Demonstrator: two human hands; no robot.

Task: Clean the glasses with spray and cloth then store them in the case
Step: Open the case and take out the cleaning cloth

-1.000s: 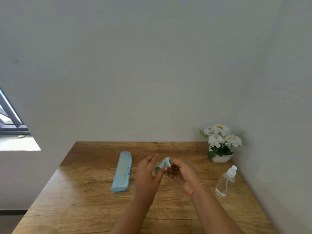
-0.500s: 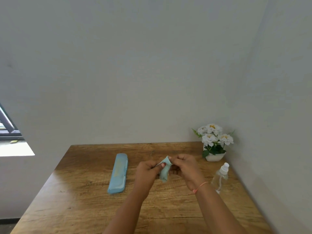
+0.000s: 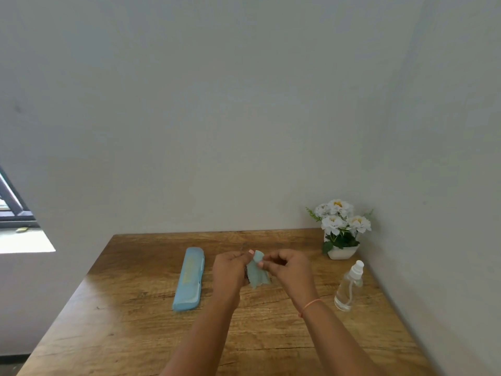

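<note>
Pinching cloth (image 3: 257, 276) between left hand (image 3: 230, 270) and right hand (image 3: 292, 267), long axis hanging downward

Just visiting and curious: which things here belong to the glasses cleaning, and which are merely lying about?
For the job: cloth, pinched by left hand and right hand; blue case, lying on the table; spray bottle, upright. Glasses cannot be made out.
Lying about: pot of white flowers, at the table's far right corner.

A wooden table (image 3: 135, 335) stands in a corner of plain grey walls (image 3: 244, 104). At nine o'clock, a dark-framed window (image 3: 13, 210) lights a bright sill (image 3: 24, 241).
</note>
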